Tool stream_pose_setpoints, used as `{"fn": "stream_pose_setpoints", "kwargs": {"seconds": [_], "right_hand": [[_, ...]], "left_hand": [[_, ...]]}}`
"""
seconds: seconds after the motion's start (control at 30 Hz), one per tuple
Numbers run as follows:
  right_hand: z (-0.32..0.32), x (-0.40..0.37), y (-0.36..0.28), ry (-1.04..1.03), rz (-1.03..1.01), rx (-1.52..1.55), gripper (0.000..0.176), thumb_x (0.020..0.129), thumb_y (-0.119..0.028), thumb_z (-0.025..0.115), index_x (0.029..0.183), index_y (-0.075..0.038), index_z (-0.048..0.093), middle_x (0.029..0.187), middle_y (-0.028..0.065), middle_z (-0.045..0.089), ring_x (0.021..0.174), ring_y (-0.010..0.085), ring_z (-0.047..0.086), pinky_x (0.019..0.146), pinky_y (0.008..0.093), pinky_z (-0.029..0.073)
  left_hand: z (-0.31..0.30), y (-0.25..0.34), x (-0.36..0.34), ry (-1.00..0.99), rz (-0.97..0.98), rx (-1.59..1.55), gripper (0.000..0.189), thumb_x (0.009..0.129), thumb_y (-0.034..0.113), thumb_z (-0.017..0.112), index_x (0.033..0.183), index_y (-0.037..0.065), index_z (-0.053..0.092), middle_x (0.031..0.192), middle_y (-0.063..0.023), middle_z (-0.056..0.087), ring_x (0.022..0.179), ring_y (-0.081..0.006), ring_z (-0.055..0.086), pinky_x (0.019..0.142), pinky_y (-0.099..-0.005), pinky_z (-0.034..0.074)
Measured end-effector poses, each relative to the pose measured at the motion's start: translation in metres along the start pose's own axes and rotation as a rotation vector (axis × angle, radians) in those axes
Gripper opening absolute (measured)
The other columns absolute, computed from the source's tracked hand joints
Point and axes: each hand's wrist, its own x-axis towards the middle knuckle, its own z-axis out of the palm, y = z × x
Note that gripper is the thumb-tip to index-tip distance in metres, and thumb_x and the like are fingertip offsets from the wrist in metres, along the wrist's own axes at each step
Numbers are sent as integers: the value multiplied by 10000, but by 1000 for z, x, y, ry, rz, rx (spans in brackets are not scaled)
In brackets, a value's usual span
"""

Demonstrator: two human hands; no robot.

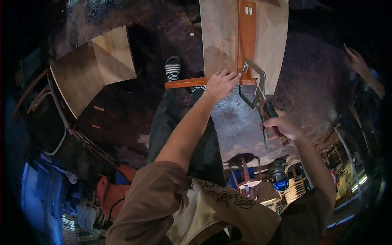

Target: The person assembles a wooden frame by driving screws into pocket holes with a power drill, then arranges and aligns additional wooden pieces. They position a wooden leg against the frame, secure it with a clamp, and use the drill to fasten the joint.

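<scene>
My left hand [221, 85] is closed over an orange-brown wooden strip [185, 83], its fingertips near the corner where the strip meets an upright orange-brown board [246, 36]. That board lies along a pale wooden panel [220, 36]. In my right hand [285, 125] are locking C-clamp pliers [261, 87], gripped by their handles with the fingers wrapped round. The clamp's curved jaws reach around the corner joint, just right of my left fingertips. Two small light oval marks show near the board's far end.
An angled plywood piece [94, 65] stands on the dark floor at left. Bent metal tubes [59, 118] lie below it. At the right edge is another person's hand [358, 65]. A chair [247, 173] and stacked wood are behind me. My sandalled foot [173, 68] is beside the strip.
</scene>
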Motion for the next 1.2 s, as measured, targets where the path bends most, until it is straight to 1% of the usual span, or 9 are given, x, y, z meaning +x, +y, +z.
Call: {"fn": "stream_pose_setpoints", "kwargs": {"seconds": [0.23, 0.33, 0.47, 0.57, 0.73, 0.87, 0.93, 1.13, 1.2], "right_hand": [[7, 14, 16, 46, 85, -96, 217, 808, -188, 729, 936, -91, 583, 787, 24, 563, 626, 144, 559, 504, 337, 479], [21, 12, 22, 70, 78, -8, 173, 820, -169, 704, 894, -84, 572, 734, 10, 519, 593, 142, 517, 505, 338, 424], [26, 9, 20, 60, 49, 28, 164, 817, -157, 699, 893, -82, 574, 729, 26, 540, 594, 150, 541, 522, 321, 407], [23, 9, 19, 48, 173, 70, 152, 809, -140, 689, 901, -78, 585, 732, 48, 568, 610, 158, 572, 545, 312, 413], [22, 14, 25, -33, 133, 87, 243, 820, -144, 684, 1028, -38, 614, 777, 83, 660, 625, 157, 623, 521, 279, 455], [29, 6, 20, -20, 81, 192, 263, 795, -107, 666, 1029, -70, 552, 717, 38, 569, 602, 160, 576, 540, 306, 425], [29, 7, 23, -34, 104, 219, 252, 820, -169, 697, 1017, -43, 604, 689, 47, 596, 594, 146, 603, 512, 279, 448], [18, 7, 26, -141, 141, 297, 227, 786, -205, 740, 860, -89, 559, 655, 25, 551, 513, 128, 541, 467, 287, 421], [16, 15, 38, -151, 77, 316, 220, 785, -206, 740, 836, -93, 559, 651, 23, 547, 497, 126, 524, 456, 286, 410]], "left_hand": [[0, 3, 0, -23, -8, 18, 539, 787, 200, 711, 1315, 166, 604, 1187, 6, 644, 1046, -210, 619, 835, -360, 561], [3, 0, 2, -5, -15, 26, 549, 777, 200, 720, 1312, 162, 604, 1185, 9, 644, 1074, -212, 615, 844, -367, 558], [3, 1, 1, -8, -10, -4, 554, 772, 209, 725, 1310, 156, 603, 1187, 11, 643, 1091, -210, 608, 851, -371, 556], [-2, 3, 2, -41, -16, 8, 544, 779, 208, 719, 1308, 155, 603, 1192, 12, 644, 1089, -208, 607, 849, -370, 557], [-1, 3, 3, -5, -14, -13, 506, 795, 215, 708, 1290, 162, 616, 1183, 11, 648, 1075, -203, 610, 836, -367, 559], [-3, 4, 5, 26, -28, -47, 461, 815, 239, 706, 1267, 182, 637, 1165, 11, 659, 1014, -216, 633, 807, -376, 565], [-14, 9, 9, 14, -34, -61, 447, 825, 253, 706, 1263, 188, 647, 1149, 10, 666, 989, -220, 642, 794, -376, 566], [-22, 23, 18, 12, -61, -82, 399, 861, 291, 702, 1245, 187, 680, 1075, -3, 687, 941, -229, 659, 768, -362, 568], [-27, 32, 22, -36, -93, -55, 370, 873, 294, 695, 1221, 168, 694, 1082, -16, 693, 962, -242, 664, 777, -368, 566]]}}
